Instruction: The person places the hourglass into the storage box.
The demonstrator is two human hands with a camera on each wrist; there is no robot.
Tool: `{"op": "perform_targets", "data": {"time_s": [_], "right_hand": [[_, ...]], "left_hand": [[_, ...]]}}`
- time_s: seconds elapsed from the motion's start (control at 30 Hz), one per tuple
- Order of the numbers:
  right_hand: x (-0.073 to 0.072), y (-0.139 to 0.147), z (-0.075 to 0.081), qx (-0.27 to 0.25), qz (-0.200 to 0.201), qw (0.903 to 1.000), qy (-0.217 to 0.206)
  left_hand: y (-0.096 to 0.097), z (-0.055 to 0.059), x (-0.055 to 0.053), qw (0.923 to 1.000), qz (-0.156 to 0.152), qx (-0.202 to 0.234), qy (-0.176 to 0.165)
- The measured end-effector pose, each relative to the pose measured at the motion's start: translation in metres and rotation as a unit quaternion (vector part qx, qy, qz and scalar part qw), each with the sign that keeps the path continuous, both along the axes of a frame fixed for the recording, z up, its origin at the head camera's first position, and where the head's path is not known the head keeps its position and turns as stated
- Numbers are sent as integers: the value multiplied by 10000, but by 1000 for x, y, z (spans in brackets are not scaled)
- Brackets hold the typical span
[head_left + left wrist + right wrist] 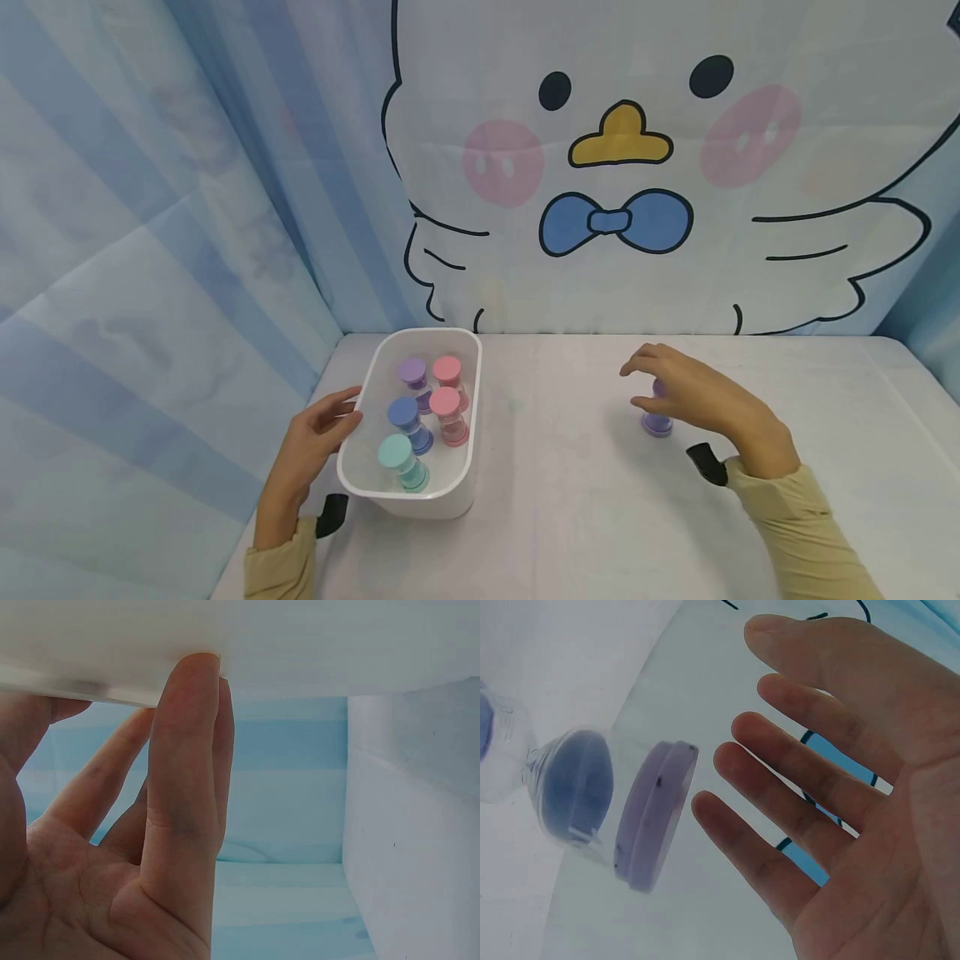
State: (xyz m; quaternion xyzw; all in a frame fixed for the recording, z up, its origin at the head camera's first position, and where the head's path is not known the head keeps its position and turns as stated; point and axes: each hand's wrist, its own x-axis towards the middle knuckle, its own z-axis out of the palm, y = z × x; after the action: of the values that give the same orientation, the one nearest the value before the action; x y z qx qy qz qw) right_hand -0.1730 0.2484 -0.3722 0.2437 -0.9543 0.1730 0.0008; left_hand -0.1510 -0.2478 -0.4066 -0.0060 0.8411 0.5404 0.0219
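A white plastic bin (450, 504) stands on the left side of the table, holding several small hourglasses: a purple one (412, 370), a pair of pink ones (446, 402), a blue one (403, 412) and a teal one (396, 452). My left hand (315, 437) touches the bin's left side, its fingers nearly straight in the left wrist view. Over to the right, a purple hourglass (657, 423) stands upright on the table, partly hidden by my right hand (697, 392). In the right wrist view that hourglass (656, 817) is apart from the spread fingers, with blue-violet sand inside.
The table (558, 500) has a pale cover. Behind it hangs a curtain (622, 292) printed with a cartoon bird, and a blue-and-white striped curtain (150, 250) runs along the left side. Dark straps show at both wrists.
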Motion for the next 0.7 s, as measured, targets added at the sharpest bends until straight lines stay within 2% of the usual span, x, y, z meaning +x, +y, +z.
{"op": "perform_targets", "data": {"time_s": [0.37,0.7], "right_hand": [[2,19,-9,-135,-126,9998,26],[3,25,-11,-135,-297,9992,-241]], "left_hand": [[-1,-2,-1,10000,32,-24,-10],[0,-1,-1,10000,35,-30,-16]]}}
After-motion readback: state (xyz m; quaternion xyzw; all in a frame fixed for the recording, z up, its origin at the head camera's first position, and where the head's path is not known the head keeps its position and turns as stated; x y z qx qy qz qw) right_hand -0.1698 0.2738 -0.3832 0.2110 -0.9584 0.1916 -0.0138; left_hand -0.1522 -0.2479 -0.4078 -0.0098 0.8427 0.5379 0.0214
